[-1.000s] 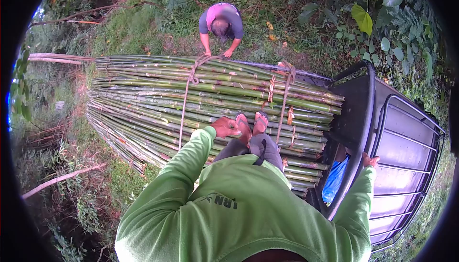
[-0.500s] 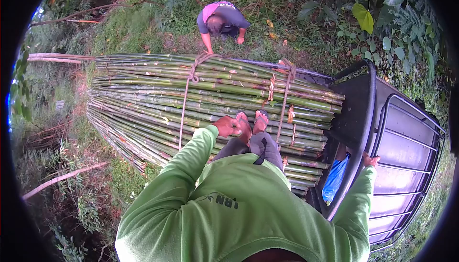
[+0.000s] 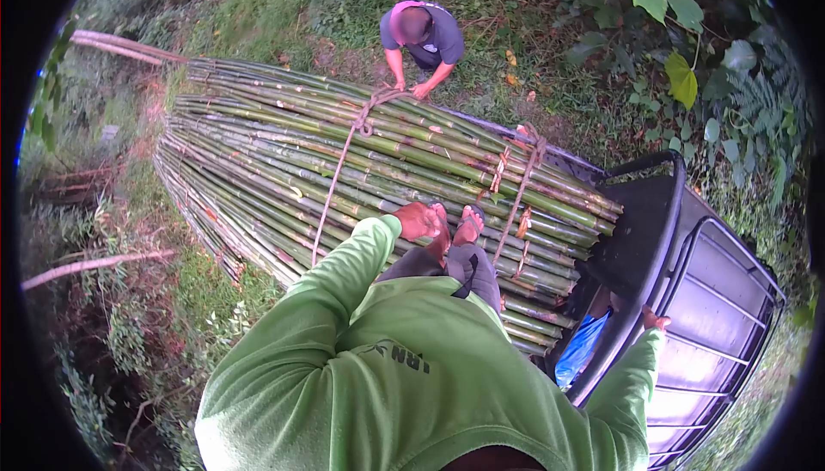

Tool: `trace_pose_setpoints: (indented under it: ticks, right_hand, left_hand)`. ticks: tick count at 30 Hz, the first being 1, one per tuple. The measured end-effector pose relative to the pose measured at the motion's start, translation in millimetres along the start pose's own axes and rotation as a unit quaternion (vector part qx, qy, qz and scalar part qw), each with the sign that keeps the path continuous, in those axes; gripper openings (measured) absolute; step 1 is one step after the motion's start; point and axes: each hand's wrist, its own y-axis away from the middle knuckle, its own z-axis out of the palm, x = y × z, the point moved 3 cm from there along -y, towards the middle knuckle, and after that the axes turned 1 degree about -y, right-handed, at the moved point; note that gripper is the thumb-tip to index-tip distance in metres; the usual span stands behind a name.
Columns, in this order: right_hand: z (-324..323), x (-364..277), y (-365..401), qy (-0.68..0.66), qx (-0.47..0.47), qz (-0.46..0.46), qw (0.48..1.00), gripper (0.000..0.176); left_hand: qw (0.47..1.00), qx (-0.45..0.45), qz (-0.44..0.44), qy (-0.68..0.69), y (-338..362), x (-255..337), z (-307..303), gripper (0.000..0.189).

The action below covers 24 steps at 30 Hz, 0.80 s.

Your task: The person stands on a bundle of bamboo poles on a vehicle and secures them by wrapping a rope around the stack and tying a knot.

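Observation:
Bundled green bamboo poles [image 3: 284, 140] lie lengthwise on the truck bed, with my sandaled feet [image 3: 468, 224] standing on them. My left hand [image 3: 418, 221] hangs over the poles beside my feet, fingers loosely apart and holding nothing. On the right, my right hand [image 3: 655, 320] is closed on the roof rack [image 3: 694, 252] rail at the cab. A rope [image 3: 339, 170] crosses the bundle left of my feet and is knotted near the far side. A second rope [image 3: 516, 200] runs across on the right.
A co-worker [image 3: 425, 37] stands on the grass beyond the bundle, both hands at the rope knot. A black roll bar [image 3: 669, 230] rises behind the cab. Blue plastic [image 3: 583, 351] lies between poles and cab. Leafy plants [image 3: 679, 84] border the truck; cut branches [image 3: 99, 266] lie left.
The co-worker has brought the second hand to the rope and shifted right. My left hand has turned and moved slightly up. My right hand stays on the rack; the view has rotated somewhat.

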Motion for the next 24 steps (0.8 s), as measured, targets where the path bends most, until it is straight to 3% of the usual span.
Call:
trace_pose_setpoints:
  ticks: [5,14,17,24]
  right_hand:
    - [18.1,10.6,-17.2,-0.012,0.01,-0.014,1.0,0.1]
    - [9.5,7.3,-0.3,-0.031,-0.005,-0.025,0.999,0.111]
    - [9.5,7.0,0.6,-0.021,-0.006,-0.017,1.0,0.111]
    - [20.0,12.7,-18.5,-0.02,0.0,-0.021,1.0,0.107]
  left_hand:
    - [0.998,0.012,-0.054,0.003,21.4,-4.1,-10.8,0.026]
    - [0.998,-0.01,-0.067,0.006,18.6,0.4,-8.4,0.024]
    - [0.997,0.003,0.035,-0.068,7.7,0.2,-3.7,0.023]
    - [0.986,0.031,0.119,-0.113,15.4,9.9,7.0,0.022]
